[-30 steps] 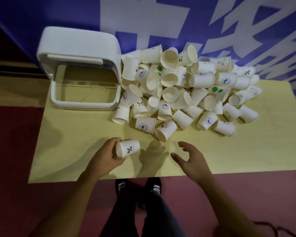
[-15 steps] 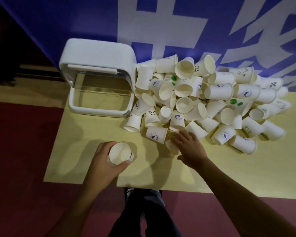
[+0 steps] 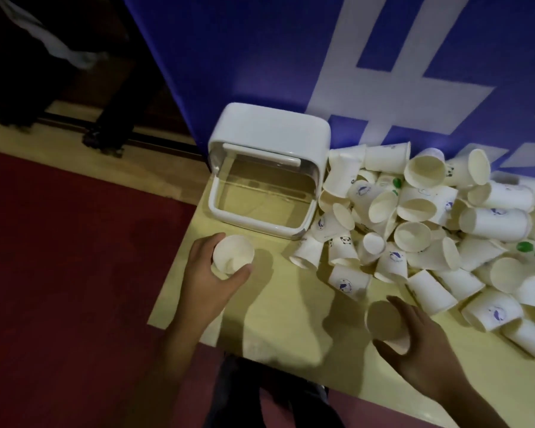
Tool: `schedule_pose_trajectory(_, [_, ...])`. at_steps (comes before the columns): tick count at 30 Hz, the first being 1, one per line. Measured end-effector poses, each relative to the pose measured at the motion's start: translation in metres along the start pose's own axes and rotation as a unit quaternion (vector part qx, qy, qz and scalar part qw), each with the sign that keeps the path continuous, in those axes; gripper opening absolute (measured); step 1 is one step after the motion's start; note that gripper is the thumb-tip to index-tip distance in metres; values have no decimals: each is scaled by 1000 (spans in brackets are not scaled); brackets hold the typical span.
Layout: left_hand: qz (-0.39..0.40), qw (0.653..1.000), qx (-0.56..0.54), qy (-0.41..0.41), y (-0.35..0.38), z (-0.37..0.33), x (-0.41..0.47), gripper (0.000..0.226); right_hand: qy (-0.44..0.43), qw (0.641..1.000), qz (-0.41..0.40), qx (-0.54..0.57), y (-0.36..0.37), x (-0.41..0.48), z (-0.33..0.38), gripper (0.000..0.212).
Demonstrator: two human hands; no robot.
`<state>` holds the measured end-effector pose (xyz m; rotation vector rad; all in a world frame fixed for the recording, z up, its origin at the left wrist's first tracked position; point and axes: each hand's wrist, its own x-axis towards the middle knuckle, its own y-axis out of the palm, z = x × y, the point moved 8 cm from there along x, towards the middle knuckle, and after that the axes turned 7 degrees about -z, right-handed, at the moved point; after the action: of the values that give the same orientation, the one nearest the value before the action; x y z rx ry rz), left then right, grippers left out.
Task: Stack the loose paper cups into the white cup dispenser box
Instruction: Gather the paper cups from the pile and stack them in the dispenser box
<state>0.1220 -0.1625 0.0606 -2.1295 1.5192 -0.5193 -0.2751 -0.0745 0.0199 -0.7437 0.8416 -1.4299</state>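
Observation:
My left hand (image 3: 206,278) grips a white paper cup (image 3: 233,253), mouth facing up toward me, just in front of the white dispenser box (image 3: 269,140). The box lies with its clear lid open and its inside bare. My right hand (image 3: 417,350) holds a second paper cup (image 3: 386,319) with its open mouth toward me, near the table's front edge. A large heap of loose paper cups (image 3: 445,230) spreads to the right of the box, several lying on their sides.
The yellow table (image 3: 284,319) ends close to my body, with red carpet (image 3: 59,273) to the left. A blue and white banner (image 3: 291,57) stands behind the box. Someone's dark legs and shoes (image 3: 105,140) stand at the far left.
My right hand has lifted a cup from the front of the heap and drawn it back toward me. My left hand has carried its cup nearer the box. The view has swung left.

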Motion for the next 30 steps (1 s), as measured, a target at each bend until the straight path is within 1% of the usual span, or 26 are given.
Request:
schedule_pose_trajectory(2, [-5, 1000, -5, 14, -7, -3, 31, 68, 55, 992, -12, 116, 3, 9, 31, 78])
schedule_pose_trajectory(3, [-3, 1000, -8, 21, -9, -4, 47, 68, 81, 984, -15, 157, 8, 14, 49, 75])
schedule_pose_trajectory(5, [7, 999, -14, 36, -10, -6, 78, 69, 114, 973, -29, 200, 18, 28, 88, 73])
schedule_pose_trajectory(8, [26, 998, -30, 55, -5, -7, 119, 71, 114, 960, -58, 249, 36, 56, 147, 67])
schedule_pose_trajectory(11, [57, 995, -29, 79, 7, -1, 152, 73, 117, 946, -89, 289, 53, 83, 191, 61])
schedule_pose_trajectory(16, [104, 989, -2, 106, 30, 20, 179, 75, 119, 927, -147, 322, 69, 120, 226, 58])
schedule_pose_trajectory(19, [142, 984, 20, 106, 45, 36, 184, 78, 115, 928, -169, 311, 76, 139, 234, 61])
schedule_pose_trajectory(22, [171, 975, 69, 122, 58, 45, 186, 77, 106, 933, -170, 300, 84, 157, 237, 65])
schedule_pose_trajectory(26, [196, 959, 127, 161, 73, 53, 192, 83, 101, 938, -167, 287, 92, 174, 236, 65])
schedule_pose_trajectory(30, [191, 942, 213, 177, 83, 55, 199, 84, 123, 938, -163, 281, 100, 181, 228, 70])
